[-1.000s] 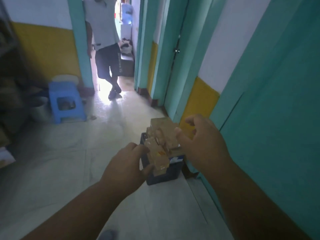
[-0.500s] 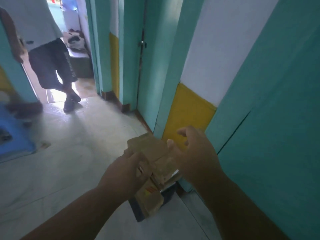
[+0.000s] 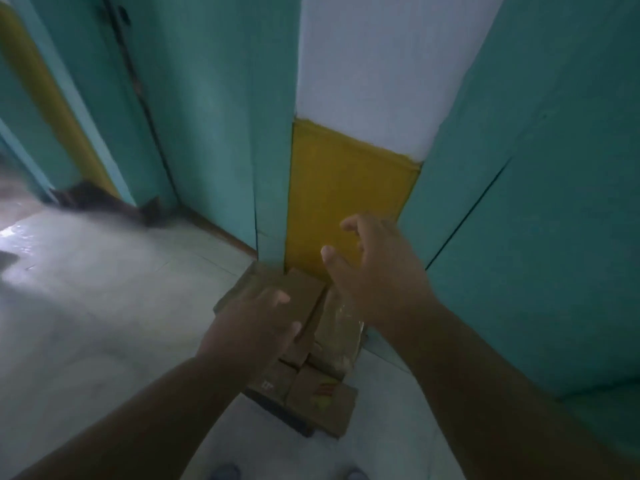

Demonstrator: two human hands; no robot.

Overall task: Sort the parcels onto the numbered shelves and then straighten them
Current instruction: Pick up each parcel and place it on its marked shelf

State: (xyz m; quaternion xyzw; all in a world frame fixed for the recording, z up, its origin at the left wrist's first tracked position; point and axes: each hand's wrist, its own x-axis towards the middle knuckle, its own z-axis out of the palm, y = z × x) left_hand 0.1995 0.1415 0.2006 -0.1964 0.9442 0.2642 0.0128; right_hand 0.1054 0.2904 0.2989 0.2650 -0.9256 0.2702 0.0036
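The parcels (image 3: 304, 344) sit heaped in a dark crate (image 3: 277, 412) on the floor (image 3: 104, 306), pushed against the foot of the wall where a yellow panel (image 3: 346, 188) meets the teal door frames; that spot probably keeps the pile out of the walkway and lets the wall brace it. They are brown cardboard boxes stacked unevenly above the crate's rim, one near the front showing a red and yellow mark, another wrapped in shiny clear film. The left hand (image 3: 249, 327) lies on top of the uppermost box (image 3: 294, 292) with its fingers laid fairly flat across the lid, not clearly curled round an edge, which reads as steadying or feeling for a hold, not lifting. The right hand (image 3: 377, 275) hovers just above and to the right of the pile, fingers spread and loosely bent, touching nothing that can be seen; it looks poised to come down on the far side so the box can be caught between both hands. No numbered shelves appear in this view, so the sorting seems barely begun, with a parcel yet to be picked out. The picture is blurred, and the labels cannot be read.
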